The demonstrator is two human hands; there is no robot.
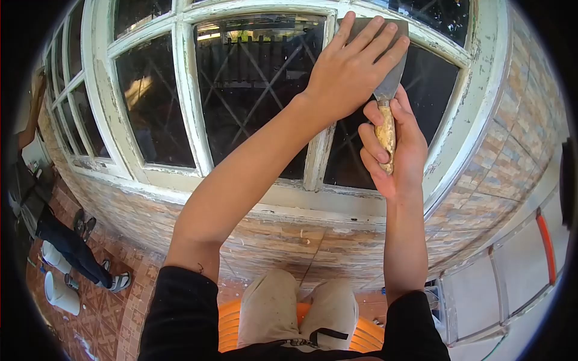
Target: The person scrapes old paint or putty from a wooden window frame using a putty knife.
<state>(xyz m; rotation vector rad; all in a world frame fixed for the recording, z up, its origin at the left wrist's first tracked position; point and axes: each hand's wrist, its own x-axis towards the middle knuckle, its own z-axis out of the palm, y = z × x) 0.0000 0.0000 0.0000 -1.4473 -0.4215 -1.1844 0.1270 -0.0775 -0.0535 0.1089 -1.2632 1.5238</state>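
Note:
A paint scraper (392, 77) with a wide grey blade and a worn yellowish wooden handle points upward against the window. My right hand (402, 141) is wrapped around its handle. Across the blade lies my left hand (355, 67), its fingers stretched out and slightly spread, pressing on the metal. The blade's top reaches the bar between the upper and lower panes of the white window frame (316, 157). Paint on that frame is chipped and flaking. My left fingers hide part of the blade, so its contact with the wood cannot be made out fully.
Dark glass panes (259, 78) surround the bars. Below runs a stone-tiled wall (289, 240). An orange plastic seat (229, 325) is beneath my legs. At right stands a ladder (500, 283). Another person (66, 246) stands at left near white buckets (62, 295) on the tiled floor.

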